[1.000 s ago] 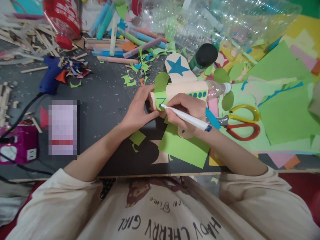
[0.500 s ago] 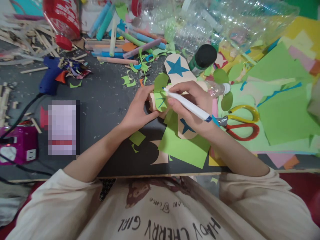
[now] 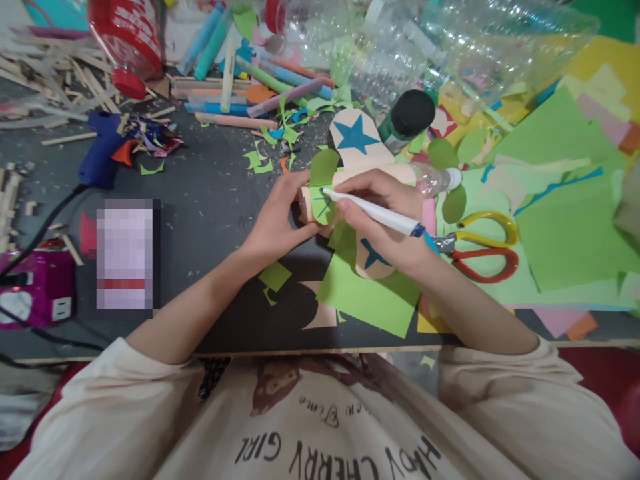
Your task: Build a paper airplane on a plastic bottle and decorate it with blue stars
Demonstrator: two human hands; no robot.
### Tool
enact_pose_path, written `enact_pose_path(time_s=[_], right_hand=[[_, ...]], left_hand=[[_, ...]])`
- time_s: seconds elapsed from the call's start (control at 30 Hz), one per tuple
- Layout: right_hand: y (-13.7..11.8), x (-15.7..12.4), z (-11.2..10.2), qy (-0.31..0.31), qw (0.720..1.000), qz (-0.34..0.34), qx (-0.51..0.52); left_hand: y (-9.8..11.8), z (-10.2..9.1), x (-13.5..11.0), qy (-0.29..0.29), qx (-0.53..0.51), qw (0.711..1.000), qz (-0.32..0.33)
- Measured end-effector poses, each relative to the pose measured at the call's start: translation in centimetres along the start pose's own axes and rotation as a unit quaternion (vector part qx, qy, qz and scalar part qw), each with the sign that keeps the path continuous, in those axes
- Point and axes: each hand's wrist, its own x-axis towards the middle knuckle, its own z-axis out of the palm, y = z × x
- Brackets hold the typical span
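Note:
A craft aeroplane made from a plastic bottle [image 3: 430,179] wrapped in beige paper lies across the dark table. Its far wing [image 3: 357,139] bears a blue star, and a near wing [image 3: 373,259] shows under my wrist. My left hand [image 3: 277,217] is closed around the tail end with its green paper patch [image 3: 319,203] and green fin [image 3: 323,165]. My right hand [image 3: 383,217] grips a white marker [image 3: 373,212] with a blue cap end. The marker's tip touches the green patch, where blue lines are drawn.
Red and yellow scissors [image 3: 477,247] lie right of my right hand on green paper sheets [image 3: 565,220]. A black-capped green bottle [image 3: 410,115], markers [image 3: 260,87] and clear bottles [image 3: 450,40] crowd the far side. At left are a blue glue gun [image 3: 100,150], wooden sticks and a magenta socket block [image 3: 37,290].
My right hand lifted from the lower edge of the green patch to its top, then slid the marker tip slightly down and left; more blue lines show on the patch. My left hand stayed still.

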Motion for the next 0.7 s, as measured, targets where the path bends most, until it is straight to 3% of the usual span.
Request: enact_pose_path(time_s=[0.33,0.53,0.7], right_hand=[[-0.23,0.06,-0.15,-0.014,1.000,-0.007,-0.023],[-0.41,-0.11,-0.42,-0.059,0.998,0.013,-0.019],[-0.99,0.14,-0.61,-0.084,0.996,-0.011,-0.028]], left_hand=[[-0.21,0.10,0.07,0.001,0.003,1.000,0.001],[-0.21,0.15,0.06,0.005,0.003,1.000,0.002],[-0.38,0.17,0.01,0.009,0.017,1.000,0.012]])
